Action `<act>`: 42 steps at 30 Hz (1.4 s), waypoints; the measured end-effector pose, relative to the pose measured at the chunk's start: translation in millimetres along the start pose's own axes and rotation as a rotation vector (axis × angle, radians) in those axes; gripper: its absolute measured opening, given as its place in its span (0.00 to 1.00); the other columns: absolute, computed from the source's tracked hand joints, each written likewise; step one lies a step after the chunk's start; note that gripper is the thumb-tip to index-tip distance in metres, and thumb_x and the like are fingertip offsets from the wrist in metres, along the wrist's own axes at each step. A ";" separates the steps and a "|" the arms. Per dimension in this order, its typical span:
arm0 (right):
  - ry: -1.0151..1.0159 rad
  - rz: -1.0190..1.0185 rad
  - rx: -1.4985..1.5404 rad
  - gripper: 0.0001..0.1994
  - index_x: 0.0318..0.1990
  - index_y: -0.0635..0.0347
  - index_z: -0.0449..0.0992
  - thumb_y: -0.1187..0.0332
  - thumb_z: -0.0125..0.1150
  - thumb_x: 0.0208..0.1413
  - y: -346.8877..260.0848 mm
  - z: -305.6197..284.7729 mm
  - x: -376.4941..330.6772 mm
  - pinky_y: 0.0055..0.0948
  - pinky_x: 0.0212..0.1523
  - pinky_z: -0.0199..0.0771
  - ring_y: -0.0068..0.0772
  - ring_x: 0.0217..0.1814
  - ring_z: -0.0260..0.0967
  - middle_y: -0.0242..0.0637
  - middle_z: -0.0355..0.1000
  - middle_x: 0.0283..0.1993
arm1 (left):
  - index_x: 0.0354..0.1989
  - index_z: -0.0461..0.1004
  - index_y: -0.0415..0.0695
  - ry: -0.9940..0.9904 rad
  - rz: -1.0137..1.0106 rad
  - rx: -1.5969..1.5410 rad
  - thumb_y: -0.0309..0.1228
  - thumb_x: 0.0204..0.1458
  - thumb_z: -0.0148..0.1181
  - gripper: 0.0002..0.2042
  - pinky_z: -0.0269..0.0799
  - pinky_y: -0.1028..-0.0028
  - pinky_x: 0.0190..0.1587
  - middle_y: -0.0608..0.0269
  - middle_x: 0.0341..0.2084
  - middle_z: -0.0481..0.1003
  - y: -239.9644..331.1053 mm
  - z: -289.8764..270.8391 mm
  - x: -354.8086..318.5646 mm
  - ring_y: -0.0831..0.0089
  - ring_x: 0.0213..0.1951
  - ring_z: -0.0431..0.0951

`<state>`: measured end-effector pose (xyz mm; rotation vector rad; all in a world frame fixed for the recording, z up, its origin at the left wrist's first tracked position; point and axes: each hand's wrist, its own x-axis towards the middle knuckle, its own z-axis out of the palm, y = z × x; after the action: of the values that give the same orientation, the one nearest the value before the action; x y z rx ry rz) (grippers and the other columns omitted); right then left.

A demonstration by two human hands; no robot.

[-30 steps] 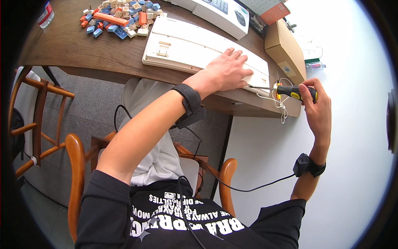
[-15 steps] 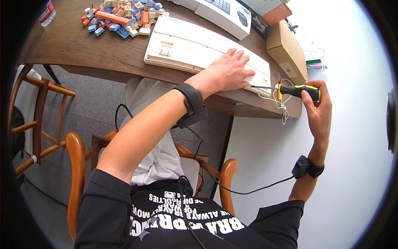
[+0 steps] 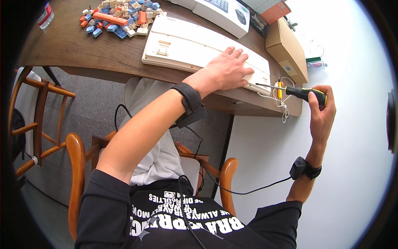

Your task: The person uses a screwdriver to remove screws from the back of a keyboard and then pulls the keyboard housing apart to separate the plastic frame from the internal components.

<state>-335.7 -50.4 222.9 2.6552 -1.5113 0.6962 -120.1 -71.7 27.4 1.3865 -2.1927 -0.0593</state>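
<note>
A white keyboard (image 3: 188, 37) lies bottom side up along the desk edge, a flip-out foot showing near its left end. My left hand (image 3: 228, 70) rests flat on its right half, fingers spread, gripping nothing. In my right hand (image 3: 321, 103) is a screwdriver (image 3: 296, 92) with a black and yellow handle, the fingers wrapped round the handle's end. Its shaft points left, and the tip is over the keyboard's right end, close to the near edge. Whether the tip touches the keyboard I cannot tell.
Loose blue, orange and cream keycaps (image 3: 120, 18) lie heaped at the far left, near a bottle (image 3: 45, 16). A white box (image 3: 224, 16) and a cardboard box (image 3: 286, 52) stand behind the keyboard. A white cable (image 3: 284, 108) and a yellow-orange tool (image 3: 280, 89) lie at the desk's right end.
My right hand has drawn the screwdriver a little to the right, its tip moving away from my left hand. The keyboard and left hand appear shifted very slightly left.
</note>
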 end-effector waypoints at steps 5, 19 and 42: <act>0.110 0.036 0.022 0.11 0.38 0.61 0.71 0.62 0.59 0.61 14.3 -1.8 -12.9 0.21 0.26 0.58 0.19 0.27 0.59 0.31 0.66 0.27 | 0.59 0.73 0.57 0.103 0.047 0.002 0.45 0.60 0.56 0.20 0.54 0.53 0.69 0.50 0.60 0.69 -0.4 10.0 -0.4 0.51 0.65 0.65; 0.479 0.364 0.779 0.16 0.40 0.66 0.73 0.58 0.62 0.64 94.4 121.0 1.7 0.20 0.24 0.69 0.19 0.23 0.67 0.33 0.71 0.24 | 0.40 0.78 0.47 0.209 0.385 0.033 0.27 0.55 0.57 0.07 0.72 0.65 0.54 0.62 0.43 0.76 19.3 4.1 8.0 0.65 0.50 0.76; 0.638 0.503 0.926 0.15 0.42 0.62 0.70 0.57 0.58 0.66 88.8 193.9 12.7 0.18 0.21 0.67 0.18 0.21 0.66 0.31 0.70 0.25 | 0.25 0.74 0.40 0.109 0.449 0.028 0.25 0.47 0.59 0.02 0.79 0.69 0.44 0.63 0.33 0.72 21.2 -7.6 27.4 0.66 0.41 0.76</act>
<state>-330.7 -151.1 34.6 1.9693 -1.9041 2.4787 -143.0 -83.1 52.0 0.8599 -2.3626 0.2062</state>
